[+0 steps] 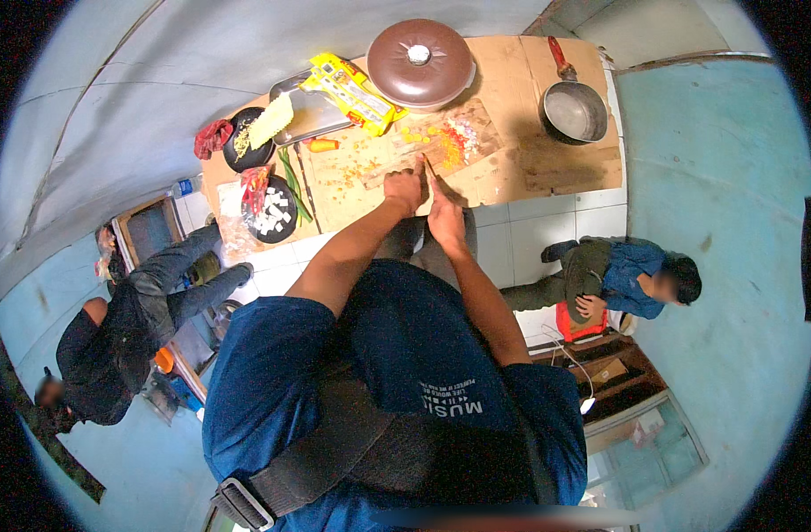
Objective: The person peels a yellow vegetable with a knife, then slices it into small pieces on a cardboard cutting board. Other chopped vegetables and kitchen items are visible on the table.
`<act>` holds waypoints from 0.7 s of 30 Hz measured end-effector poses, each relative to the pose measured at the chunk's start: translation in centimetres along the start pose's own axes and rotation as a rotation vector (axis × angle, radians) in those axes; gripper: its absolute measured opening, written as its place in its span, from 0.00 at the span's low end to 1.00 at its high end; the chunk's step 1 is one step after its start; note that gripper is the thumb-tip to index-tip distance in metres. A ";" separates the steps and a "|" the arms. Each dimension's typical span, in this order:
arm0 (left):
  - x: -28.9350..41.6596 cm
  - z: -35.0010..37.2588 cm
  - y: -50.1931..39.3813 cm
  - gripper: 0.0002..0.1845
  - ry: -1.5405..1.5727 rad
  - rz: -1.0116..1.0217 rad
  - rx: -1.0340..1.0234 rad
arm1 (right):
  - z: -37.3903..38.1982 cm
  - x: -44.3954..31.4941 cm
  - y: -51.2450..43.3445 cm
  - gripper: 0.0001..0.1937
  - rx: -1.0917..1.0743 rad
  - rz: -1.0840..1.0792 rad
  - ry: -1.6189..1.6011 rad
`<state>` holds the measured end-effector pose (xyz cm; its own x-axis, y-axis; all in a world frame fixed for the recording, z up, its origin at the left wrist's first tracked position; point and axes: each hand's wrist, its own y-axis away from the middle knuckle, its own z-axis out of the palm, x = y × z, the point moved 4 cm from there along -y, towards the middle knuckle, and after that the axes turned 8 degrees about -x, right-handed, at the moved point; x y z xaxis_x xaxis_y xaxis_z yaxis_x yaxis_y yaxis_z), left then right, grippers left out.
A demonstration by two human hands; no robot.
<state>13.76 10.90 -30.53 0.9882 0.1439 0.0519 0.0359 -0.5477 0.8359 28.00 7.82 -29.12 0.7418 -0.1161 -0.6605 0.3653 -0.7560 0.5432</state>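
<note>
My right hand point(447, 216) grips a thin knife point(429, 166), its narrow blade pointing away from me at the near edge of a wooden cutting board point(488, 123). Beside it is my left hand point(405, 188), index finger stretched towards the blade's tip and the other fingers curled; whether anything is under them is hidden. On the board lie orange shreds point(451, 158), red chopped pieces point(453, 138), pale diced bits point(467, 133) and several yellow-orange slices point(415, 138). More orange scraps point(355, 174) are scattered on the cardboard point(329, 196) to the left.
Left are a carrot piece point(324, 145), green stalks point(295, 189), white cubes point(272, 214) on a dark plate, a noodle block point(272, 122) and a metal tray point(316, 110). Behind stand a yellow packet point(355, 93) and lidded pot point(419, 66); right, a saucepan point(575, 112). Two people sit nearby.
</note>
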 end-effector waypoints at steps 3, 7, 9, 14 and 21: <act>0.0 0.3 -0.4 0.49 -0.034 0.005 0.024 | 0.6 -0.5 0.0 0.35 0.066 -0.072 0.027; -0.1 1.0 -0.9 0.49 -0.025 0.011 0.039 | 1.4 -0.3 0.7 0.37 0.029 -0.005 0.158; -0.2 1.0 -1.1 0.49 -0.014 0.008 0.041 | 1.5 -0.3 0.8 0.37 0.020 0.005 0.170; -0.2 1.2 -0.9 0.48 -0.016 -0.015 0.047 | 1.7 0.2 0.9 0.38 0.040 -0.003 0.169; -0.4 1.0 -0.4 0.50 0.033 0.017 0.031 | 1.9 1.1 0.8 0.40 0.052 -0.025 0.160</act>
<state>13.48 10.21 -31.41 0.9833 0.1612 0.0841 0.0243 -0.5751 0.8177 28.01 5.83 -30.38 0.8143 0.0040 -0.5805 0.3583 -0.7903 0.4970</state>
